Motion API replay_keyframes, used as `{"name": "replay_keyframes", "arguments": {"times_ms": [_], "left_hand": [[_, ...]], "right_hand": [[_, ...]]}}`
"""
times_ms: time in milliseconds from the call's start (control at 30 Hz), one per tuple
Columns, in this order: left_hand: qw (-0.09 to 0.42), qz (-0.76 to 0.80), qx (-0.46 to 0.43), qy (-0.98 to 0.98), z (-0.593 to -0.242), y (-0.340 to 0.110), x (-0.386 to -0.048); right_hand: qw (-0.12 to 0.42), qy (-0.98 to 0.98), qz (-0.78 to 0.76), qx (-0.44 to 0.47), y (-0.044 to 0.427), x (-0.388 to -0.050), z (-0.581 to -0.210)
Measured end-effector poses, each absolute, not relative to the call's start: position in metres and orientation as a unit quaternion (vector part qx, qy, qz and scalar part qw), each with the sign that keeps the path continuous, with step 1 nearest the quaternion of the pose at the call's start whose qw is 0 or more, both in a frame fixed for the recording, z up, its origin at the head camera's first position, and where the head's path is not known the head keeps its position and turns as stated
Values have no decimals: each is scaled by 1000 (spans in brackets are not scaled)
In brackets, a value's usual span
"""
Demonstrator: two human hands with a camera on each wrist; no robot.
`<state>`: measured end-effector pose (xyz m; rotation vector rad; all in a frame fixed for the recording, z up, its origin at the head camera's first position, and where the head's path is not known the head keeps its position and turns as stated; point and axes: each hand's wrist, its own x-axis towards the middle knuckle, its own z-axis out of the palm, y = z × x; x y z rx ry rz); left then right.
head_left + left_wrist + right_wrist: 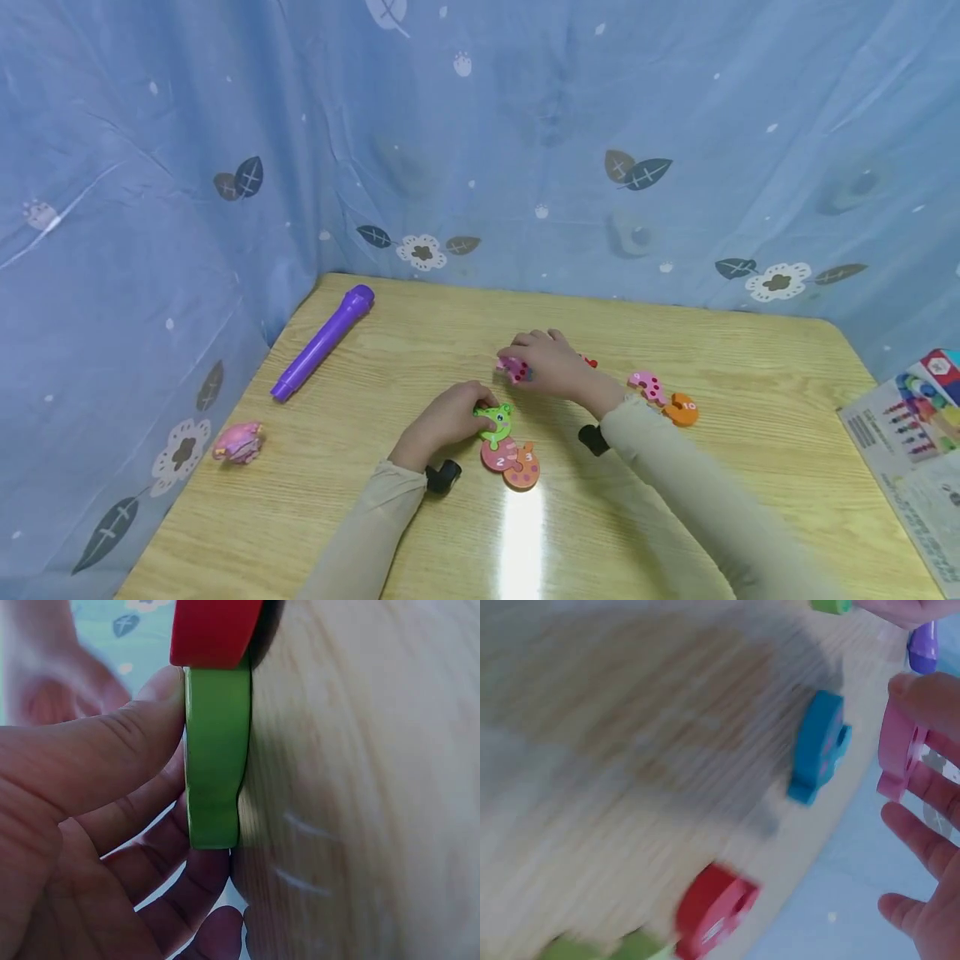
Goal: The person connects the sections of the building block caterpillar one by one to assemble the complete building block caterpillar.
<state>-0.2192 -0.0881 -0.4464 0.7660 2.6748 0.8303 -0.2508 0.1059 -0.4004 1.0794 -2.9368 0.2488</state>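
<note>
1. Green piece (492, 423): a thick, smooth-sided flat block with a frog-like face; it lies on the wood-grain table (420, 533), its edge against the rounded reddish piece marked 2 (497, 457); the spotted orange piece marked 3 (522, 470) adjoins that one.
2. Left hand (447, 415): pinches the green piece, thumb on its upper face, fingers about its far edge.
3. Right hand (551, 365): pinches the dotted pink piece (513, 368) between thumb and fingers, other fingers spread; the piece seems clear of the tabletop, though the right wrist view is blurred.
4. Near the right hand: a knobbed blue piece (819, 746); a red piece (714, 909).
</note>
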Motion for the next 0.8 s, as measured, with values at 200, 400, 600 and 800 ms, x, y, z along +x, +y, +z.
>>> {"name": "replay_keyframes", "arguments": {"times_ms": [200,400,600,800], "left_hand": [[117,287,258,915,-444,-91,-222],[132,294,244,914,-446,-89,-219],[128,304,248,911,-446,-88,-216],[134,307,241,911,-445,-87,-216]], "right_hand": [[65,-902,80,418,131,-223,-411],[69,-869,113,477,139,-197,-425],[64,-863,104,490,140,-184,-430],[30,-871,86,483,139,-179,-430]]}}
